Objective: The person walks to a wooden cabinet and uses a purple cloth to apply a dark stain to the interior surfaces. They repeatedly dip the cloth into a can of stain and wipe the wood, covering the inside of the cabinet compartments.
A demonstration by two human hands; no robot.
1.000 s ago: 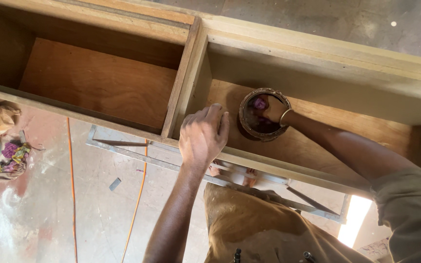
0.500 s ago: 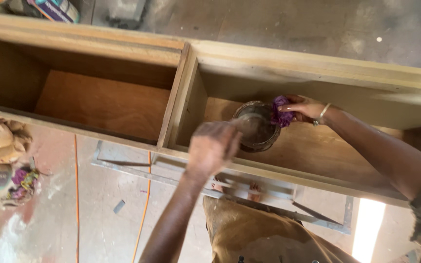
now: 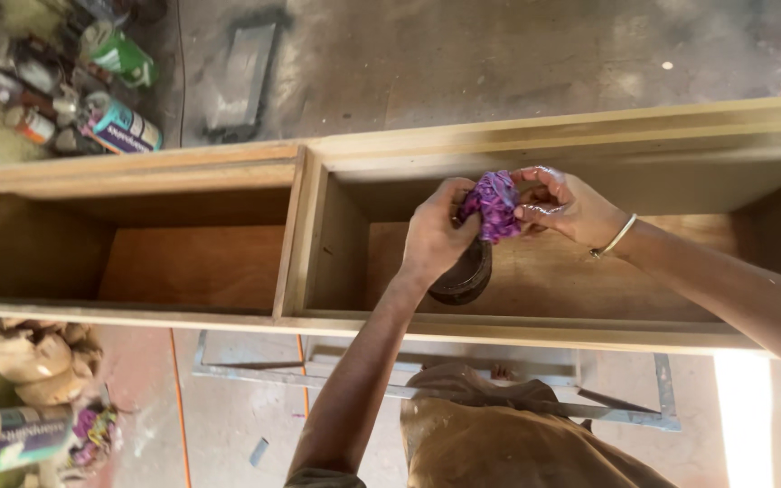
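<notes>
At frame centre, over the right compartment of the cabinet (image 3: 300, 235), my left hand (image 3: 434, 237) grips the dark tin (image 3: 465, 274) steady while my right hand (image 3: 564, 206) pinches the purple rag (image 3: 492, 204) just above it.

I see my left hand (image 3: 434, 237) gripping the rim of a small round dark tin (image 3: 465, 271), held over the right compartment of a long open wooden cabinet frame (image 3: 305, 235). My right hand (image 3: 564, 206), a thin metal bangle (image 3: 615, 237) at its wrist, pinches a crumpled purple cloth wad (image 3: 492, 204) just above the tin. Spray cans (image 3: 119, 122) lie on the grey concrete floor (image 3: 463, 63) beyond the frame.
</notes>
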